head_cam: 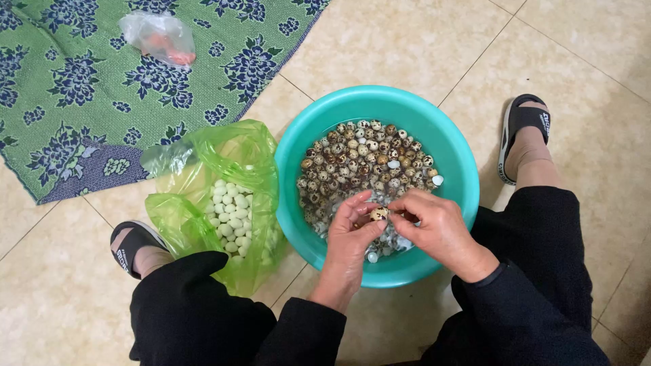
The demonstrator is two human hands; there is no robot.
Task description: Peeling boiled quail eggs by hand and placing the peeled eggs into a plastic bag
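A small speckled quail egg [379,213] is pinched between the fingertips of my left hand [354,238] and my right hand [434,227], just above the near side of a teal plastic basin [291,156]. The basin holds several speckled eggs [363,159] in water, with bits of shell near my hands. To the left, an open green plastic bag [196,176] holds several peeled white eggs [232,217].
I squat on a beige tiled floor, with a sandalled foot at the left [135,249] and another at the right [525,139]. A green mat with blue flowers [102,81] lies at the upper left, and a small clear bag [159,37] rests on it.
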